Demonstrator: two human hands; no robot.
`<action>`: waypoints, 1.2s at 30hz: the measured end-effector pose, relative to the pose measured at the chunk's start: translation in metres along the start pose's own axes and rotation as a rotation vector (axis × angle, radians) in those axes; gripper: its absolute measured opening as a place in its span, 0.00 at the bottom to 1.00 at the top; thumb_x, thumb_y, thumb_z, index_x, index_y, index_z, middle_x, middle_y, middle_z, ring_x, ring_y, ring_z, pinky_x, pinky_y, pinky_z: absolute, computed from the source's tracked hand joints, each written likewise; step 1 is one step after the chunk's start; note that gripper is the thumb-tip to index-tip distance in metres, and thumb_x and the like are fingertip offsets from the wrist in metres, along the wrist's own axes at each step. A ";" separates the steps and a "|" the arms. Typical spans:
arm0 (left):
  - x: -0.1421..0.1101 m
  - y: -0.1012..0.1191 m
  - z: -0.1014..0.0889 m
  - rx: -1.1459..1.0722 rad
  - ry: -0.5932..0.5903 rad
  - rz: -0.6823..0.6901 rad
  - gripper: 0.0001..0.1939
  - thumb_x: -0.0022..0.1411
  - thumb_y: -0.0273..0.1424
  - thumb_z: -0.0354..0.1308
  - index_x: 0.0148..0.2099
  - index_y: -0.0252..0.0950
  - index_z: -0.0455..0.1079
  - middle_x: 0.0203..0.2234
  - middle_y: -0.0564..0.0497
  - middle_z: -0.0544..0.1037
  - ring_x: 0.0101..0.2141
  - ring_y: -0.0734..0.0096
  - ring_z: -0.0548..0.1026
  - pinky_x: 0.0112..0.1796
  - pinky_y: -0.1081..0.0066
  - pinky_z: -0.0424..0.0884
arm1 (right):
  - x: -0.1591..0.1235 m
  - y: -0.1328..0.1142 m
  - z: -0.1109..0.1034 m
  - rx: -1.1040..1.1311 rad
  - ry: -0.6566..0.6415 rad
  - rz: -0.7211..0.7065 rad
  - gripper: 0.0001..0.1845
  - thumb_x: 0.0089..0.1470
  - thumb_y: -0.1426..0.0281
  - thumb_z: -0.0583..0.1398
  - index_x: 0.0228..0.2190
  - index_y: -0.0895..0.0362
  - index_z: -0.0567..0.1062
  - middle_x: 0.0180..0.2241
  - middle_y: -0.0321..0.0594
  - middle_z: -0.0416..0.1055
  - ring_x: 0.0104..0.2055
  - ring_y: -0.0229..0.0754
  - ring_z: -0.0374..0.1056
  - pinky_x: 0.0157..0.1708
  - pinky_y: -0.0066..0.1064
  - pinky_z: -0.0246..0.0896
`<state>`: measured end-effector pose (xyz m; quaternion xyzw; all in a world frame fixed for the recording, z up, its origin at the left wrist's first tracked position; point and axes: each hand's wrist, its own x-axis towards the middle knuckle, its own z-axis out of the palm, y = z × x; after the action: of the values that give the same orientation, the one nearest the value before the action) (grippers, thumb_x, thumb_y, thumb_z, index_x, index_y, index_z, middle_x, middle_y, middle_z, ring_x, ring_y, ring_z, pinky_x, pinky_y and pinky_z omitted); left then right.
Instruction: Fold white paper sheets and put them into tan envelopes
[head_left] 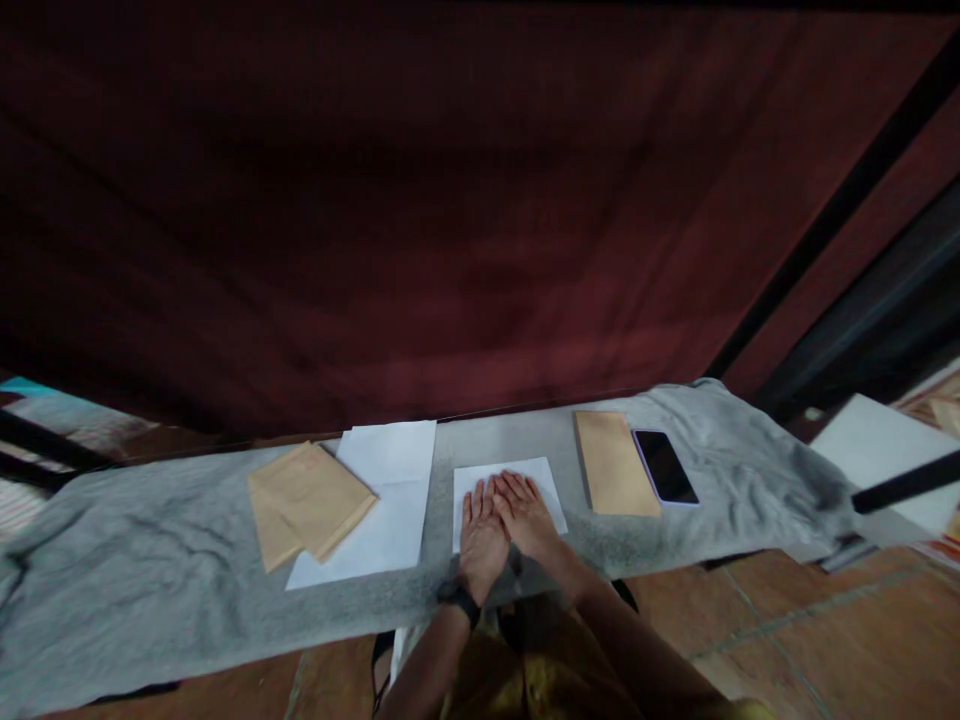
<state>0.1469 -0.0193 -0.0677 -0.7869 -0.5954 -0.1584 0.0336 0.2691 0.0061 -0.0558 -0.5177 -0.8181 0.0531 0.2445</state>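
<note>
As seen from the head view, both hands are lying flat on a small folded-looking white paper (547, 488), which is resting on a grey cloth (165, 560) directly before the person. The left hand (482, 535), with a dark watch (459, 598) at its wrist, is pressing palm down, its fingers stretched out and released. The right hand (531, 518) is angling in alongside, likewise flat and unclenched, its thumb side meeting the left fingers. To the left, brown paper pieces (315, 500) are partly covering larger white sheets (394, 510). To the right, a brown paper rectangle (616, 465) is lying near the hands, and a phone (666, 467) is sitting just beside it, screen up and dark. Beyond the cloth, a dark red curtain (480, 220) is hanging.
</note>
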 end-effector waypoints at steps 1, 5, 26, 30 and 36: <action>-0.001 -0.002 0.003 0.010 0.003 0.005 0.36 0.67 0.24 0.45 0.75 0.37 0.45 0.68 0.42 0.62 0.68 0.54 0.58 0.65 0.45 0.56 | 0.000 0.000 0.002 -0.008 -0.002 -0.001 0.25 0.71 0.68 0.45 0.62 0.55 0.69 0.64 0.44 0.65 0.67 0.47 0.59 0.67 0.49 0.51; -0.005 -0.006 0.003 0.018 0.030 -0.004 0.33 0.69 0.25 0.42 0.75 0.38 0.47 0.69 0.45 0.62 0.68 0.57 0.58 0.65 0.48 0.58 | -0.004 0.007 0.002 -0.080 -0.008 0.016 0.25 0.71 0.67 0.46 0.64 0.55 0.67 0.67 0.44 0.61 0.69 0.47 0.56 0.68 0.48 0.48; -0.003 0.007 -0.020 0.084 -0.036 -0.166 0.29 0.70 0.33 0.47 0.72 0.40 0.57 0.70 0.46 0.60 0.69 0.55 0.55 0.67 0.48 0.52 | -0.004 0.016 -0.005 -0.078 -0.041 -0.065 0.25 0.70 0.68 0.48 0.64 0.59 0.66 0.67 0.47 0.61 0.69 0.47 0.55 0.70 0.46 0.44; -0.002 0.008 -0.022 0.102 -0.048 -0.155 0.30 0.70 0.33 0.46 0.72 0.38 0.56 0.69 0.45 0.60 0.69 0.54 0.56 0.66 0.48 0.53 | -0.002 0.014 0.001 -0.089 -0.035 -0.119 0.23 0.71 0.68 0.48 0.63 0.57 0.68 0.67 0.46 0.61 0.68 0.48 0.57 0.68 0.49 0.47; -0.002 0.006 -0.017 0.100 -0.030 -0.151 0.29 0.70 0.35 0.47 0.71 0.39 0.58 0.69 0.44 0.61 0.69 0.52 0.56 0.66 0.46 0.53 | 0.015 0.018 -0.003 -0.149 -0.066 -0.029 0.23 0.70 0.66 0.51 0.63 0.54 0.68 0.67 0.44 0.61 0.68 0.50 0.57 0.67 0.50 0.49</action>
<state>0.1485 -0.0273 -0.0516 -0.7393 -0.6607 -0.1188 0.0521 0.2801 0.0270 -0.0547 -0.5207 -0.8348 0.0055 0.1787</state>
